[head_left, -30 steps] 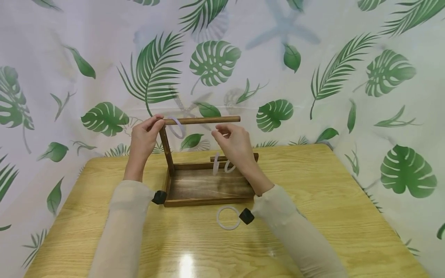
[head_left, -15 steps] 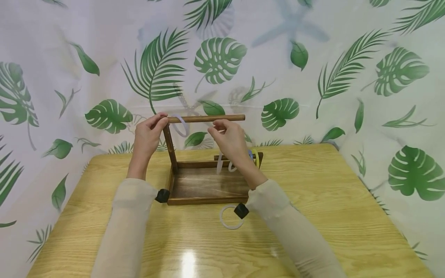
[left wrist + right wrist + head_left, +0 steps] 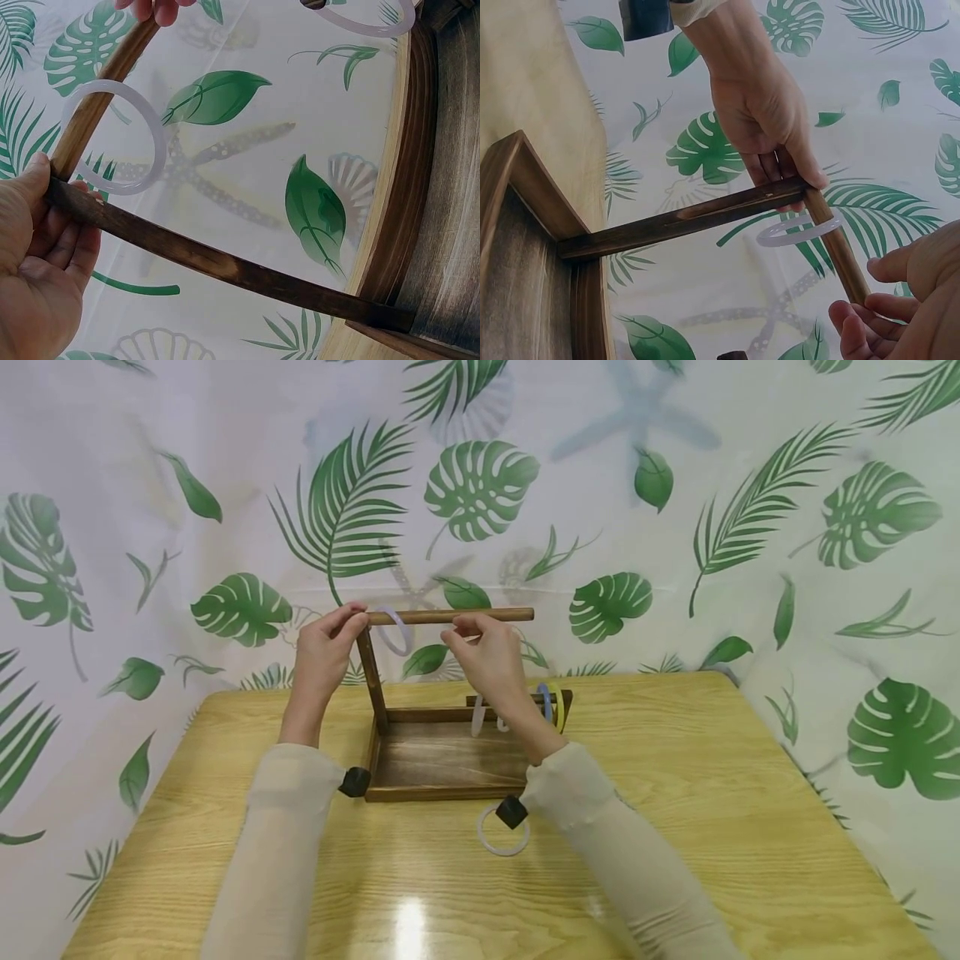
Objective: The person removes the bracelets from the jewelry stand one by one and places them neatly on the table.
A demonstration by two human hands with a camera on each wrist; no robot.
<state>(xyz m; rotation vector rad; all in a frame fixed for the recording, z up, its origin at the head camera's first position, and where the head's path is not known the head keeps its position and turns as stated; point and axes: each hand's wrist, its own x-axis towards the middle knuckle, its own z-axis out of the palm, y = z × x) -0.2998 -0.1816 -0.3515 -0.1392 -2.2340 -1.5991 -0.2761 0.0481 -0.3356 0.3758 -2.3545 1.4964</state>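
Observation:
My left hand (image 3: 322, 652) pinches the top corner of a dark wooden ring rack (image 3: 372, 685), where its upright (image 3: 195, 259) meets the upper rod (image 3: 442, 617). A pale lilac ring (image 3: 112, 137) hangs around that rod near the corner. My right hand (image 3: 495, 664) is at the rod's middle; in the right wrist view its bent fingertips (image 3: 877, 304) appear to touch the rod, with the thumb apart. Behind my right forearm, the lower rod (image 3: 471, 701) carries whitish rings (image 3: 477, 716), a blue ring (image 3: 545, 702) and a yellow ring (image 3: 559, 706).
A loose whitish ring (image 3: 504, 853) lies on the wooden table (image 3: 675, 827) before the rack's tray (image 3: 442, 760), partly behind a black wrist device (image 3: 512, 812). A leaf-patterned cloth (image 3: 480, 410) stands behind the table.
My right hand has moved left along the upper rod, toward the lilac ring. The blue and yellow rings have come into sight behind my forearm. The left hand keeps its hold.

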